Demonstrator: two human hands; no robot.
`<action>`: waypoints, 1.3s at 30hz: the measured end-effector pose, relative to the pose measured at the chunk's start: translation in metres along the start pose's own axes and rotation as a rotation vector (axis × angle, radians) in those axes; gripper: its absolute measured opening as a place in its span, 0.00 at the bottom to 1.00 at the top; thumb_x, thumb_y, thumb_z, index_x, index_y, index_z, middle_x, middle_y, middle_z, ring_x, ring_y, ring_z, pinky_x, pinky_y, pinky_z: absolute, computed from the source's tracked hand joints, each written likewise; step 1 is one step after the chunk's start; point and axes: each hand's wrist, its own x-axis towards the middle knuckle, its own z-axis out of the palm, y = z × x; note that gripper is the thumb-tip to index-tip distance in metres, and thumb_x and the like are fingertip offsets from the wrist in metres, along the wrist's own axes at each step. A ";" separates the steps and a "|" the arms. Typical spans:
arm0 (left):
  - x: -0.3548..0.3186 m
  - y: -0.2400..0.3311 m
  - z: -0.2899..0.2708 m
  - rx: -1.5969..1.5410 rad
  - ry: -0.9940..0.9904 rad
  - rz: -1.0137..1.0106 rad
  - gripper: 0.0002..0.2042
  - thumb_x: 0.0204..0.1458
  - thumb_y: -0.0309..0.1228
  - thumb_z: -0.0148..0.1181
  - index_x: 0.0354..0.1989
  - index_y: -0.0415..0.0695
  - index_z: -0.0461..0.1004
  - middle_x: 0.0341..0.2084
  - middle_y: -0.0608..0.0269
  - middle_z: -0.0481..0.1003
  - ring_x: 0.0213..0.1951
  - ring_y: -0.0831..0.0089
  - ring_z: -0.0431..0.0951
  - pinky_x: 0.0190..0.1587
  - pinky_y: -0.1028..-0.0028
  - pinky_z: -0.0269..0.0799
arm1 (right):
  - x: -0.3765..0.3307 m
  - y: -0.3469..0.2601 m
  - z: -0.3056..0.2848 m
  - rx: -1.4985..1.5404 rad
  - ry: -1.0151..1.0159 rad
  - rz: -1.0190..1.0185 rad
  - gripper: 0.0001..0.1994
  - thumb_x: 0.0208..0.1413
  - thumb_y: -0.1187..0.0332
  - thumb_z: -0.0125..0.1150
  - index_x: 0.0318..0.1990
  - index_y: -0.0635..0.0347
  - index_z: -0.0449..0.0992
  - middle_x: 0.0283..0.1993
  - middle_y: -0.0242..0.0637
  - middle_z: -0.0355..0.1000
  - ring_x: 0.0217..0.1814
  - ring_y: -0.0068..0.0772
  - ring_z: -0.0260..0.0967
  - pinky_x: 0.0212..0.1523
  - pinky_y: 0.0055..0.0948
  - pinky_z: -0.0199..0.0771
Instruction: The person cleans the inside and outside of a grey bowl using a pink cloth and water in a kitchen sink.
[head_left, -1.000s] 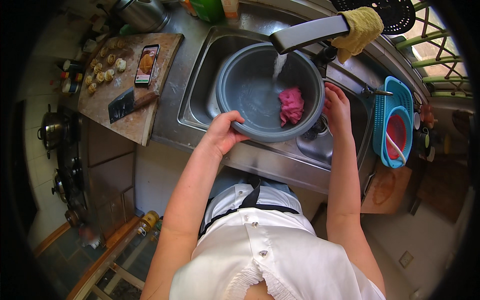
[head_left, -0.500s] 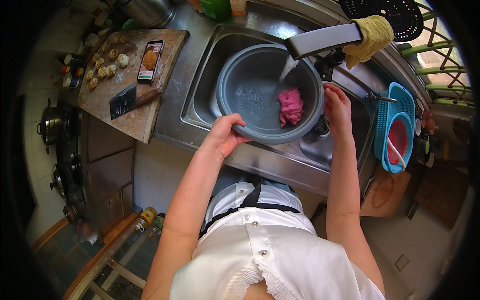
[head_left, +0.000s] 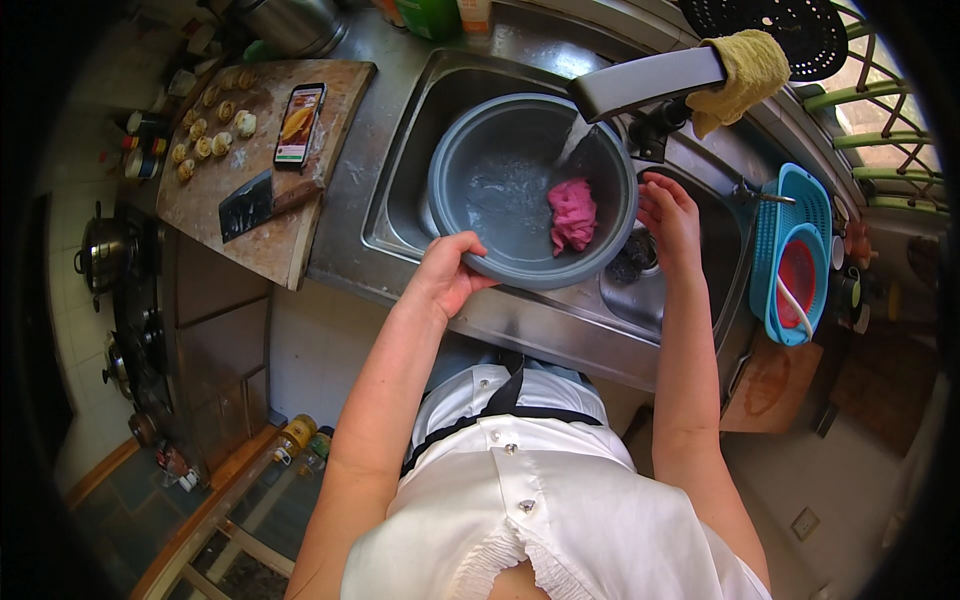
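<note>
A round grey basin [head_left: 500, 215] is held over the double steel sink [head_left: 400, 215], with some water and a crumpled pink cloth [head_left: 572, 215] inside. My left hand [head_left: 452, 270] grips its near left rim, thumb over the edge and fingers underneath. At the right rim, my right hand [head_left: 670, 218] has its curved fingers apart, fingertips at or very close to the basin's outer side. Water runs into the basin from the flat spout of the tap [head_left: 650, 85], which has a yellow cloth [head_left: 745, 80] draped over it.
A floury wooden board [head_left: 270, 225] on the left holds small dough rolls [head_left: 205, 145], a phone [head_left: 300, 125] and a cleaver [head_left: 250, 205]. Blue plastic baskets [head_left: 768, 265] stand right of the sink. Dark scrubbing material [head_left: 628, 262] lies by the right bowl's drain.
The basin has shifted slightly left with the cloth inside it, and my right hand has moved a little the same way. The picture on the phone screen has changed.
</note>
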 end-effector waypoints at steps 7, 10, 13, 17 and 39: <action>0.001 -0.008 -0.003 0.038 0.069 0.088 0.02 0.41 0.20 0.51 0.26 0.38 0.68 0.29 0.54 0.72 0.32 0.61 0.76 0.38 0.57 0.78 | -0.009 -0.004 0.009 -0.184 0.036 -0.251 0.10 0.55 0.71 0.55 0.44 0.63 0.74 0.36 0.30 0.74 0.34 0.20 0.70 0.36 0.19 0.70; -0.004 -0.009 0.002 0.068 0.098 0.188 0.04 0.41 0.20 0.51 0.27 0.37 0.68 0.28 0.55 0.71 0.31 0.61 0.76 0.36 0.57 0.77 | -0.012 -0.004 0.018 -0.340 0.042 -0.518 0.10 0.54 0.72 0.56 0.42 0.65 0.74 0.35 0.31 0.74 0.34 0.19 0.69 0.37 0.18 0.68; -0.009 -0.010 0.007 0.072 0.110 0.250 0.04 0.41 0.19 0.51 0.27 0.37 0.68 0.28 0.55 0.72 0.31 0.60 0.76 0.36 0.56 0.78 | -0.018 -0.016 0.034 -0.291 0.035 -0.496 0.09 0.53 0.72 0.57 0.41 0.66 0.74 0.35 0.31 0.73 0.37 0.17 0.67 0.40 0.18 0.66; -0.006 -0.016 0.000 0.035 0.082 0.277 0.12 0.39 0.19 0.51 0.36 0.38 0.67 0.30 0.57 0.70 0.32 0.63 0.75 0.35 0.56 0.78 | 0.010 0.002 0.012 -0.022 0.121 -0.171 0.09 0.54 0.72 0.54 0.42 0.60 0.75 0.36 0.30 0.74 0.38 0.19 0.70 0.37 0.20 0.67; -0.028 -0.057 0.010 -0.228 0.041 0.038 0.16 0.42 0.21 0.47 0.43 0.33 0.66 0.42 0.49 0.71 0.43 0.55 0.75 0.48 0.54 0.74 | 0.073 -0.001 0.011 0.233 -0.009 0.034 0.11 0.56 0.68 0.52 0.42 0.64 0.72 0.35 0.43 0.75 0.34 0.35 0.74 0.35 0.27 0.75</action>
